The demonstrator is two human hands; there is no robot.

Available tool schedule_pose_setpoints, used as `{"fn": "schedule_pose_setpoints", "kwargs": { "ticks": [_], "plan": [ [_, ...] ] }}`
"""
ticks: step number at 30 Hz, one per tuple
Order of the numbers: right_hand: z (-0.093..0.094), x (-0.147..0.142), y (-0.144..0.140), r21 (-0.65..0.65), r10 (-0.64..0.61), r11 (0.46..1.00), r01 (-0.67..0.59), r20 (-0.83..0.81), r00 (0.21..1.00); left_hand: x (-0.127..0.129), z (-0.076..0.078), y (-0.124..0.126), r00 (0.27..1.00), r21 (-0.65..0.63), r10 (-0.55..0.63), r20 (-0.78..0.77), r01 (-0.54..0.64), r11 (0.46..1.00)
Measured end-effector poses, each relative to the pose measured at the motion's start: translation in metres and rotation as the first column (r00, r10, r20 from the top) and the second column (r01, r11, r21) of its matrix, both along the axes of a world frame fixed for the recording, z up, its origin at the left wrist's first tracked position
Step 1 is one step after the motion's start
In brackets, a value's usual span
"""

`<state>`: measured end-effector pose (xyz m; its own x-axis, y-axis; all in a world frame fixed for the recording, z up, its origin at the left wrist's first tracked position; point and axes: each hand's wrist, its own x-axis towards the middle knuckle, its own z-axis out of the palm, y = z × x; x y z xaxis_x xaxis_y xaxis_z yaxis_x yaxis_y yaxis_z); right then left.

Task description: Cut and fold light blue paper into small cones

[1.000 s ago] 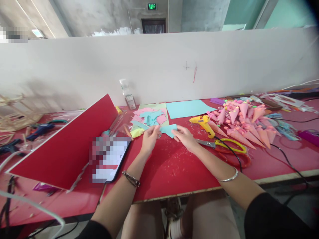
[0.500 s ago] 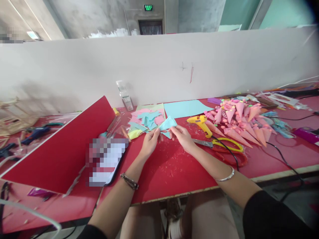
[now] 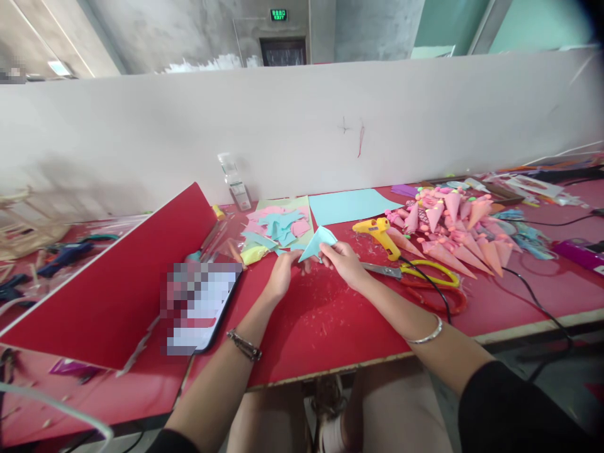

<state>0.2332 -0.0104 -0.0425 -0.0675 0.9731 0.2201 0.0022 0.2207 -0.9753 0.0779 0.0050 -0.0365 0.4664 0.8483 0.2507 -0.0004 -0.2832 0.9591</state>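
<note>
A light blue cone [image 3: 311, 246], rolled from thin sheet material, is between my two hands above the red table. My right hand [image 3: 343, 259] pinches its wide end, thumb in front. At its pointed end, my left hand [image 3: 282, 274] has its fingers curled in close to the tip; their exact contact is partly hidden. Just behind lie loose light blue scraps [image 3: 278, 228] and pink scraps [image 3: 257, 220]. To the right of my right hand are a yellow glue gun [image 3: 377, 236] and scissors [image 3: 431, 272] with yellow and red handles.
A pile of pink cones [image 3: 453, 220] covers the right side. A light blue sheet [image 3: 353, 206] lies at the back by the white partition [image 3: 292, 132]. On the left stand a phone [image 3: 207, 308] and a slanted red board [image 3: 113, 283]. A black cable [image 3: 533, 296] crosses the right edge.
The light blue piece has turned and now shows a clearer cone shape, its point toward my left hand. My left fingers have shifted at the tip; the right hand keeps its pinch.
</note>
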Motion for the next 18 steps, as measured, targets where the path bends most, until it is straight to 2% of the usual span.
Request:
{"fn": "schedule_pose_setpoints", "kwargs": {
  "ticks": [4, 7, 13, 18],
  "plan": [
    [0.0023, 0.0007, -0.0012, 0.011, 0.018, 1.000, -0.018, 0.021, 1.000, 0.0017, -0.0011, -0.0020, 0.986, 0.085, 0.105, -0.127, -0.095, 0.992],
    [0.0032, 0.0002, -0.0029, 0.020, 0.001, 1.000, -0.001, 0.037, 0.999, 0.0043, -0.0017, -0.0044, 0.963, 0.144, 0.153, -0.222, -0.123, 0.982],
    [-0.0023, -0.0031, -0.0038, 0.056, 0.119, 0.991, -0.123, 0.057, 0.991, 0.0056, -0.0030, -0.0064, 0.958, 0.125, 0.064, -0.278, -0.030, 0.992],
    [-0.0038, -0.0016, -0.0029, 0.027, 0.060, 0.998, -0.065, 0.165, 0.985, 0.0061, -0.0026, -0.0080, 0.961, 0.098, 0.035, -0.275, -0.008, 0.995]
  ]
}}
